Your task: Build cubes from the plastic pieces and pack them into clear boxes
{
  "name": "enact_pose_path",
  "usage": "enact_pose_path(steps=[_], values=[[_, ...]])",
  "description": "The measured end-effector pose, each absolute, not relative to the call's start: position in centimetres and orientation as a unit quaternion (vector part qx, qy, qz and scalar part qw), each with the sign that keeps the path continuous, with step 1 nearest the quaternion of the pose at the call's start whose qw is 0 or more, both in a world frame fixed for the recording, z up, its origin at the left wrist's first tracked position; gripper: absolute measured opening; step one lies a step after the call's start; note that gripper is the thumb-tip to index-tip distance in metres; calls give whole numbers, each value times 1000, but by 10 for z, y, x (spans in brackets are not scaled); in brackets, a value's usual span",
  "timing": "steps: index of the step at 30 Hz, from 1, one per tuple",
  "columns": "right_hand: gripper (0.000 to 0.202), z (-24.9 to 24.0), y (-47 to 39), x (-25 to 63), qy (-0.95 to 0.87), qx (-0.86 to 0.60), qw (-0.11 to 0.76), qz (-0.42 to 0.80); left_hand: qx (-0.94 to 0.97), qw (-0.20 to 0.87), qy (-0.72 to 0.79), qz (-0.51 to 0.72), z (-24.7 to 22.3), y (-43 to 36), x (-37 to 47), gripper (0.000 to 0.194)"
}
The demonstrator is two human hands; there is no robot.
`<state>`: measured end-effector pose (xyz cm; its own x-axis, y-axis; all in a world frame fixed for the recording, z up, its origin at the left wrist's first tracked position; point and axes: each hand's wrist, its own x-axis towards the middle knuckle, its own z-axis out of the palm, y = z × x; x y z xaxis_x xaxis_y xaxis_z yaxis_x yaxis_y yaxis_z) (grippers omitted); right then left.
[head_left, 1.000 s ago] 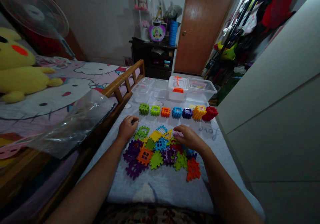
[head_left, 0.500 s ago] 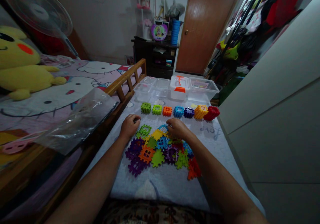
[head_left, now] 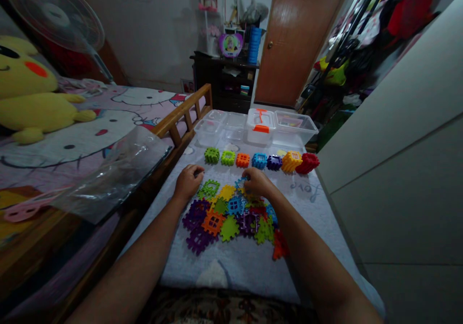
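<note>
1. Blue tile is located at the far edge of the tile pile; direction and long axis are unclear.
2. Right hand is angled forward-left, fingers narrowed; grip cannot be confirmed.
3. Left hand is loosely curled, contents unclear.

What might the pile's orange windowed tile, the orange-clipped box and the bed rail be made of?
Orange tile: probably smooth plastic, evenly coloured, moulded teeth.
Box: likely glossy plastic, translucent walls.
Bed rail: apparently varnished wood, brown with soft sheen.
</note>
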<state>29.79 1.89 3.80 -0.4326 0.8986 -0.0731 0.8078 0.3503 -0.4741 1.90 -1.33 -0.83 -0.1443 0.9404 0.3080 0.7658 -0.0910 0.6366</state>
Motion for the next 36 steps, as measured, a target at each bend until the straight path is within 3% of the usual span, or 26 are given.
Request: enact_pose_path(steps=[6,9,15,18,24,29,36], values=[[12,38,11,346,-762,-535,268,248,644,118,667,356,-7,-14,20,22],[11,36,2,365,-754,-539,298,230,646,114,667,353,-6,-14,20,23],[12,31,-16,381,-805,-537,244,55,648,111,666,354,-6,-14,21,23],[14,26,-25,384,-810,-547,203,51,649,111,664,353,-7,-14,20,22],[61,19,-31,393,-795,-555,210,124,650,111,663,354,-7,-15,20,23],[25,22,-30,398,-818,-532,164,142,644,113,667,357,-6,-15,21,21],[23,36,-34,391,-825,-532,139,132,645,113,666,357,-7,-15,20,22]])
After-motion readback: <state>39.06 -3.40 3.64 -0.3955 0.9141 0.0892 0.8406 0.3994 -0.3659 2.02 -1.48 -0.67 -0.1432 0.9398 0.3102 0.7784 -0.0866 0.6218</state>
